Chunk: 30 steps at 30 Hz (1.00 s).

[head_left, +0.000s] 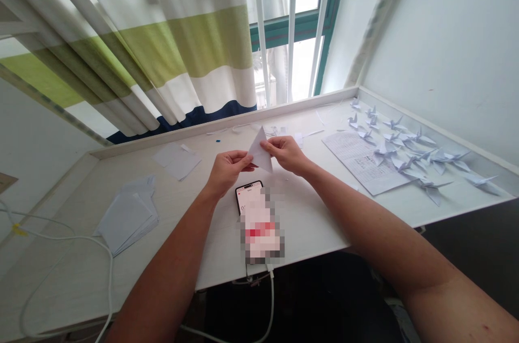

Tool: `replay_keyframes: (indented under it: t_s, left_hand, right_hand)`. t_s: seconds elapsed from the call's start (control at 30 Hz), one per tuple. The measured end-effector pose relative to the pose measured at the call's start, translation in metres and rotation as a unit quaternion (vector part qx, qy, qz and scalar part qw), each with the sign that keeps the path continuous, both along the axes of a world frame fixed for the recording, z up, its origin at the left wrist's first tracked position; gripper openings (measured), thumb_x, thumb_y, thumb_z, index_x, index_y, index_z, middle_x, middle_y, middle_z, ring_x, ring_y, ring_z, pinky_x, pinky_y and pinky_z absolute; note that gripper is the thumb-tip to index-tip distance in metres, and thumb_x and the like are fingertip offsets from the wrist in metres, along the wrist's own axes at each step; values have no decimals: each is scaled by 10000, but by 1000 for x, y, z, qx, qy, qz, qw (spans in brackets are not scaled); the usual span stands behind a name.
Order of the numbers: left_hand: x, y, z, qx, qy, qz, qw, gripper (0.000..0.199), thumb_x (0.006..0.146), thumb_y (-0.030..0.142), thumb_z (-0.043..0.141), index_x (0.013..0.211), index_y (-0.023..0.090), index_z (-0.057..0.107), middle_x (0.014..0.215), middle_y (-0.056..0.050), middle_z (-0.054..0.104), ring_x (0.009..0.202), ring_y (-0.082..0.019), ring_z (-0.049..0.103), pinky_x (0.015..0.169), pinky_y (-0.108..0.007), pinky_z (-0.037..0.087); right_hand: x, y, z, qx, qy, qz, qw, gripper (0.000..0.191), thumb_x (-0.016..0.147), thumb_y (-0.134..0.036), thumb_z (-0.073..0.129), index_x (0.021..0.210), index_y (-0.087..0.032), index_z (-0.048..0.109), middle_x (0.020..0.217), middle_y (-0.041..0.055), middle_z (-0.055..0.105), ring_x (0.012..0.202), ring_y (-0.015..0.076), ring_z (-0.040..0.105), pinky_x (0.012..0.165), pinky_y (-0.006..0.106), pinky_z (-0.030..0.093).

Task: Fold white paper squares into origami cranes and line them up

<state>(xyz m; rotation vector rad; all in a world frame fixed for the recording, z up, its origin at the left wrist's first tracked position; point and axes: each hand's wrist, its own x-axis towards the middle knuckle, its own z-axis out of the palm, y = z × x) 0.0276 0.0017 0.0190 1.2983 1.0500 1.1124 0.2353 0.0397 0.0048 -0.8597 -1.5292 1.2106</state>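
A small folded white paper (pixel 261 154) with a pointed top is held up between my two hands, above the desk and just beyond the phone. My left hand (pixel 230 171) pinches its left edge between thumb and fingers. On the other side, my right hand (pixel 286 153) grips the right edge, its thumb and index finger pressed on the paper. The phone (pixel 253 197), lit and partly pixelated, lies on the white desk (pixel 219 256) below the hands.
Several folded paper cranes (pixel 393 151) stand at the right, some on a printed sheet (pixel 365 167). Stacked white paper (pixel 130 216) and loose sheets (pixel 178 159) lie left. A white cable (pixel 110 278) loops at the left edge. Paper scraps lie near the back ledge.
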Motion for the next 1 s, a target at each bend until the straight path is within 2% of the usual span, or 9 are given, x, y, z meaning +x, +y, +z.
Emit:
replay_keyframes:
  t_s: [0.23, 0.47, 0.73, 0.87, 1.0]
  left_hand:
    - [2, -1, 3, -4, 10, -4, 1000, 530, 695, 559, 946, 968, 120, 828, 890, -137, 834, 810, -274, 812, 845, -437, 669]
    - [5, -5, 3, 7, 49, -24, 998, 519, 701, 562, 935, 950, 119, 832, 888, -145, 833, 796, -281, 805, 819, -445, 665]
    - [4, -4, 4, 3, 31, -18, 999, 517, 675, 565, 948, 927, 129, 831, 866, -131, 832, 761, -268, 797, 825, -450, 667]
    - [3, -3, 3, -1, 37, -21, 999, 498, 695, 559, 937, 929, 132, 830, 865, -127, 833, 765, -264, 798, 830, -445, 670]
    - [5, -5, 5, -7, 34, -27, 999, 491, 692, 553, 941, 915, 131, 824, 854, -124, 831, 764, -269, 800, 839, -458, 674]
  right_hand:
    - [-1, -2, 1, 16, 0, -19, 1000, 571, 831, -733, 742, 784, -164, 758, 774, 59, 717, 705, 175, 610, 629, 305, 501]
    - [-1, -2, 9, 30, 69, -53, 996, 516, 791, -692, 809, 800, -179, 759, 775, 31, 688, 734, 162, 578, 677, 303, 476]
    - [-1, -5, 14, -19, 135, 3, 991, 478, 804, -671, 814, 786, -194, 777, 759, 5, 670, 730, 138, 571, 732, 294, 485]
    - [-2, -4, 16, -6, 146, -29, 989, 487, 776, -680, 834, 800, -197, 784, 802, 27, 710, 768, 160, 612, 750, 316, 520]
    - [-3, -3, 15, 31, 131, -100, 986, 498, 771, -681, 835, 808, -187, 781, 773, 34, 711, 745, 166, 608, 731, 327, 522]
